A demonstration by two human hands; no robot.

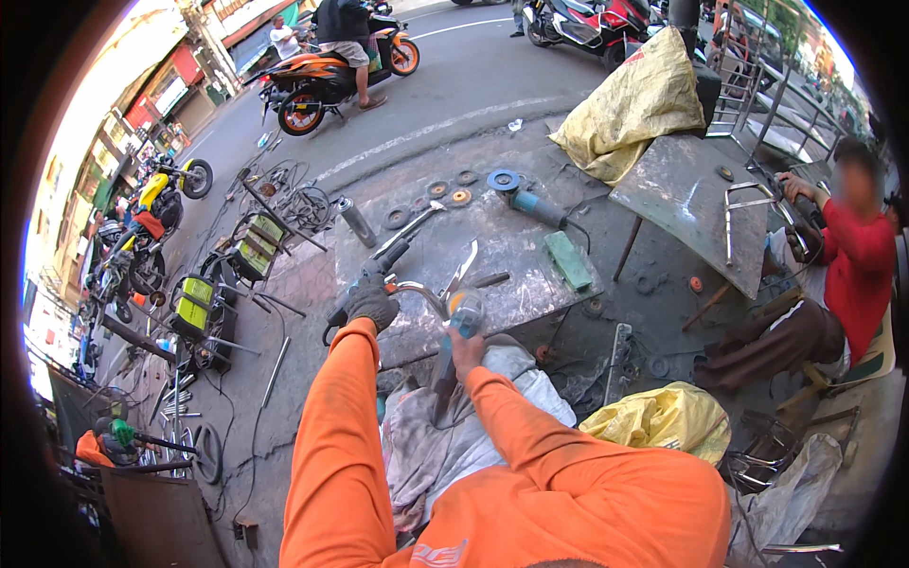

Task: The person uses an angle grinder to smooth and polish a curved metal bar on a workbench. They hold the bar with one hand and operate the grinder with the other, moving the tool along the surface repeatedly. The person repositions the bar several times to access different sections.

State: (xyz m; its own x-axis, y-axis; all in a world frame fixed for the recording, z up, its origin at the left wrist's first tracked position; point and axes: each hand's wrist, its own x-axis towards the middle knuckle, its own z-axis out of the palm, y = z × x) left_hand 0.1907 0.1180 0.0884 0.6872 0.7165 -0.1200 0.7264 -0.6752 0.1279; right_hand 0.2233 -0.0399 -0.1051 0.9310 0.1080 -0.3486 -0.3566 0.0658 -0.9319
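We see no container near the hands. Gloved left hand (371,301) closed around curved chrome tube (417,287), lying on steel plate (516,251), long axis left-right. Right hand (464,348) wrapped around angle grinder (456,331), body pointing away, head by the tube. Second grinder (523,197) lies farther back.

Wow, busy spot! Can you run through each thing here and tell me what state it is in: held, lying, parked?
left hand: gloved, gripping the chrome tube
chrome tube: bent, held over the metal sheet
right hand: bare, holding the angle grinder
angle grinder: held, disc at the tube
second grinder: lying unused on the ground
green block: lying flat on the sheet
metal sheet: flat on the ground
orange motorbike: stopped, rider seated
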